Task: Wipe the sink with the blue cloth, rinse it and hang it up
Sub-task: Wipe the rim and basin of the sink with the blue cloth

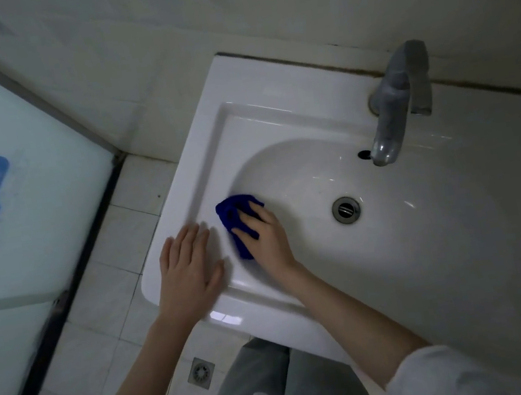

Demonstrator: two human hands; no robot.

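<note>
Nearest the camera, grey trousers (278,390) show below the sink's front edge, and a pale sleeve (448,374) covers the right forearm near the bottom corner of the view. Beside the trousers, on the tiled floor (107,303) just in front of the sink, sits a small square floor drain (201,372).

The white sink (274,112) serves as the landmark. The left hand (188,274) lies flat on the sink's front left corner, palm down, fingers spread wide and holding nothing. Just beside it, toward the bowl, the right hand (265,233) presses down on the blue cloth (234,220), fingers curled over the bunched fabric. The cloth rests on the inner left slope of the bowl, right where the rim drops into the basin, with part of it poking out ahead of the fingertips and part trailing back under the palm.

Farther into the bowl, the round metal drain (346,210) sits at the basin's bottom, well apart from the cloth. Beyond it a small overflow hole (363,154) opens in the sink's back wall, just under the spout of the grey faucet (400,102), which rises from the sink's rear ledge. Behind the sink runs a pale tiled wall (166,44). To the sink's left, a frosted glass door (20,195) with a blue printed pattern stands in a dark frame.
</note>
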